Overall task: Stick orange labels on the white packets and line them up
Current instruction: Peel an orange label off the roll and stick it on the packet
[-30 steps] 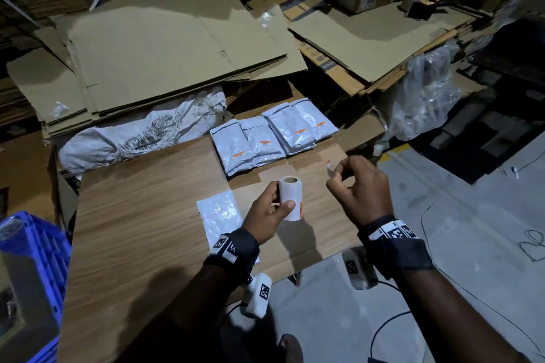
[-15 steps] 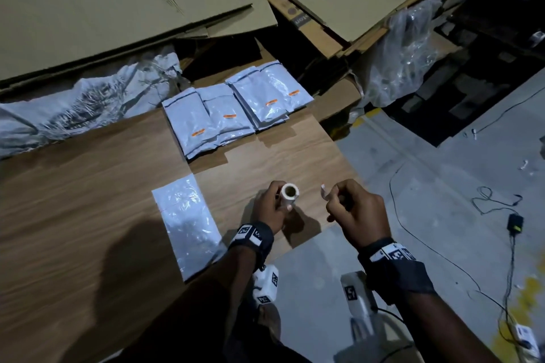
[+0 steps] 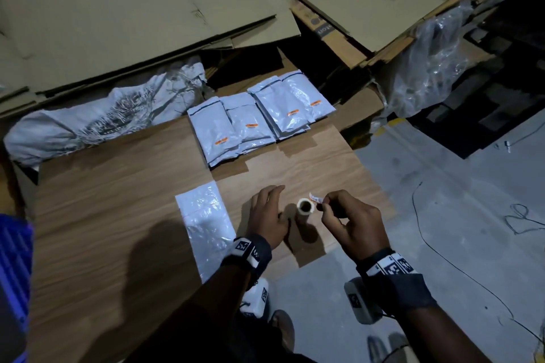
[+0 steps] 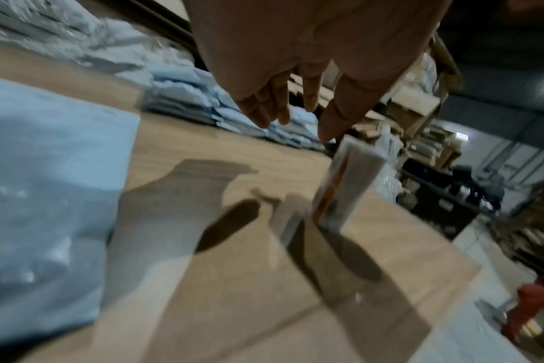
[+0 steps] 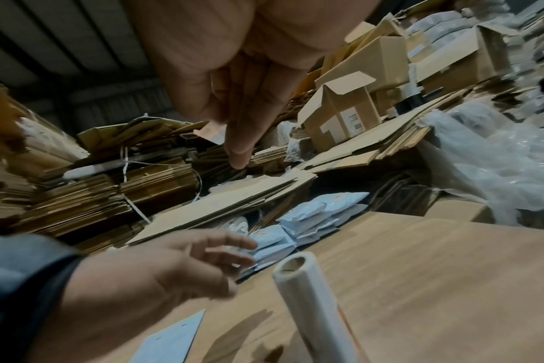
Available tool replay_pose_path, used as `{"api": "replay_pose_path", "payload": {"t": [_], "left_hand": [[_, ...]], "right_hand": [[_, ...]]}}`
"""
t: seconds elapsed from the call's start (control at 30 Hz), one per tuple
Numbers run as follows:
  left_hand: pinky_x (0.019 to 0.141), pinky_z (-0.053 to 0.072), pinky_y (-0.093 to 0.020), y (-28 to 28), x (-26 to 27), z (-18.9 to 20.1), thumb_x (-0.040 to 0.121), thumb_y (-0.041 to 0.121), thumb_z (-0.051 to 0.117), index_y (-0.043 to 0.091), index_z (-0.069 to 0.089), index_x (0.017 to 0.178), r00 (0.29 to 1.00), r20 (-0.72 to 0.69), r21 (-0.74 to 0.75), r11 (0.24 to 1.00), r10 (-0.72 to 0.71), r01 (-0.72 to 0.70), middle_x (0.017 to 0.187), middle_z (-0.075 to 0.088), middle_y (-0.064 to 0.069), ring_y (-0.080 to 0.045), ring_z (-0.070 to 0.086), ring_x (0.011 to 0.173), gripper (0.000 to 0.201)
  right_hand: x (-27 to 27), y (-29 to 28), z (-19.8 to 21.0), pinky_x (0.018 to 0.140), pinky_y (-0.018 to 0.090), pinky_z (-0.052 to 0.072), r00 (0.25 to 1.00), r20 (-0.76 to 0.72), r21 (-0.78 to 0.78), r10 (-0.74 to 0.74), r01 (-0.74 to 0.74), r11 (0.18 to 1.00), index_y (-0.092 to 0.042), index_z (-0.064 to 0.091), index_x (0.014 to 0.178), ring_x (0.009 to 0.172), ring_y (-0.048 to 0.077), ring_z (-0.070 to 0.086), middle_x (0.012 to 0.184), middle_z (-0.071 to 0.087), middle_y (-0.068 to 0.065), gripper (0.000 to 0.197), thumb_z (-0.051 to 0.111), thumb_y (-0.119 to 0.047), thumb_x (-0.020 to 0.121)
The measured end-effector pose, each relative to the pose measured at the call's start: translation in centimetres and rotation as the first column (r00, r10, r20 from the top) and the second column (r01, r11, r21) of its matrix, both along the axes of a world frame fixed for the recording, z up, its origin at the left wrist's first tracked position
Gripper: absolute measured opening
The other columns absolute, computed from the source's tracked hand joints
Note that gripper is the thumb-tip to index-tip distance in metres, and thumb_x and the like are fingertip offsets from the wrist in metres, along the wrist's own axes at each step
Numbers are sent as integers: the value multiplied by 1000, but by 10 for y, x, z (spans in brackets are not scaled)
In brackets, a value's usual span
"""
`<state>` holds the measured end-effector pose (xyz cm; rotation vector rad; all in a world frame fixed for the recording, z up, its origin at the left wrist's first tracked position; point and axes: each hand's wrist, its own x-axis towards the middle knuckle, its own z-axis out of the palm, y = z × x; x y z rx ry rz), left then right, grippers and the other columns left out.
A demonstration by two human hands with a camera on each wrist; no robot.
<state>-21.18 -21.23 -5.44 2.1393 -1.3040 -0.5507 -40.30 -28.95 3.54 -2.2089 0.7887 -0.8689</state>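
A white label roll [image 3: 305, 209] [image 5: 308, 289] [image 4: 348, 184] stands upright on the wooden board [image 3: 118, 215]. My left hand [image 3: 267, 212] [image 4: 298, 108] [image 5: 208, 255] hovers just left of the roll with straight fingers and holds nothing. My right hand [image 3: 333, 209] pinches a small orange label [image 3: 314, 197] just right of the roll's top. One unlabelled white packet [image 3: 206, 221] lies flat to the left of my hands. Several labelled white packets [image 3: 253, 121] [image 5: 308, 218] lie in an overlapping row at the board's far edge.
Flattened cardboard sheets [image 3: 132, 15] and a crumpled white sack [image 3: 97, 118] lie beyond the board. Clear plastic wrap [image 3: 427, 62] is heaped at the right. A blue crate [image 3: 14, 268] sits at the left edge. Grey floor with cables [image 3: 460, 244] lies to the right.
My left hand has set the label roll upright on the board and let go of it. My right hand still pinches the peeled label.
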Motion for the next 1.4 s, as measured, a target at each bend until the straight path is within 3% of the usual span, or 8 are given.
{"api": "replay_pose_path", "payload": {"t": [0.13, 0.3, 0.43, 0.77, 0.9, 1.07, 1.2, 1.4], "left_hand": [[92, 52, -35, 20, 24, 43, 95, 19, 59, 21, 66, 122, 961, -275, -225, 971, 16, -81, 115, 70, 5, -12, 64, 105, 28], [70, 48, -15, 50, 37, 98, 104, 17, 58, 8, 70, 114, 802, -595, -290, 945, -55, -151, 94, 75, -4, -12, 68, 81, 18], [84, 54, -30, 70, 47, 103, 95, 21, 71, 16, 71, 112, 788, -615, -295, 936, -31, -193, 90, 73, 6, -16, 70, 86, 17], [74, 48, -21, 108, 58, 100, 90, 9, 76, 6, 69, 92, 804, -591, -339, 884, 66, -322, 80, 68, 1, -13, 61, 75, 8], [74, 49, -22, 114, 53, 99, 85, 6, 81, 8, 66, 102, 762, -643, -297, 891, 80, -343, 76, 65, 6, -12, 58, 71, 23], [76, 54, -27, 118, 51, 99, 89, 7, 77, 9, 67, 107, 735, -673, -299, 875, 90, -381, 71, 66, 1, -17, 65, 71, 21], [79, 59, -35, 123, 55, 97, 94, 2, 69, 3, 68, 96, 690, -712, -301, 832, 129, -466, 79, 70, -24, -25, 69, 75, 3], [67, 52, -19, 131, 56, 93, 96, 2, 66, -5, 62, 99, 636, -752, -273, 799, 170, -535, 79, 76, -12, -19, 75, 75, 8]], "right_hand": [[21, 3, 0, 66, 33, 54, 994, 35, -38, 108, -107, 994, -13, 68, 95, 75, 14, 68, 87, 69, -3, 4, 65, -10, 95], [54, 11, 4, 65, 19, 45, 976, 33, -102, 213, -209, 973, -11, 69, 95, 70, 6, 56, 85, 65, -5, 4, 66, -10, 93], [78, 25, 7, 68, 17, 45, 949, 27, -127, 313, -307, 943, -10, 68, 95, 74, 11, 61, 85, 64, -2, 6, 68, -5, 92], [111, 53, 10, 67, 24, 53, 918, 141, 73, 370, -382, 921, -12, 67, 92, 74, 14, 67, 84, 70, -4, 13, 67, 1, 90], [119, 60, 16, 69, 12, 48, 927, 188, 220, 324, -362, 906, -11, 67, 101, 77, 9, 70, 85, 73, -3, 20, 68, 5, 89], [128, 68, 11, 71, 28, 57, 927, 255, 346, 274, -352, 870, -13, 64, 109, 80, 18, 71, 87, 73, -1, 25, 69, 3, 91], [124, 72, 4, 66, 32, 56, 957, 232, 362, 175, -252, 898, -20, 68, 98, 81, 17, 70, 85, 72, -3, 8, 70, -14, 94], [124, 85, -4, 62, 27, 48, 955, 128, 422, 266, -296, 857, -22, 67, 74, 67, 17, 62, 69, 66, -1, 22, 78, -28, 92]]}}
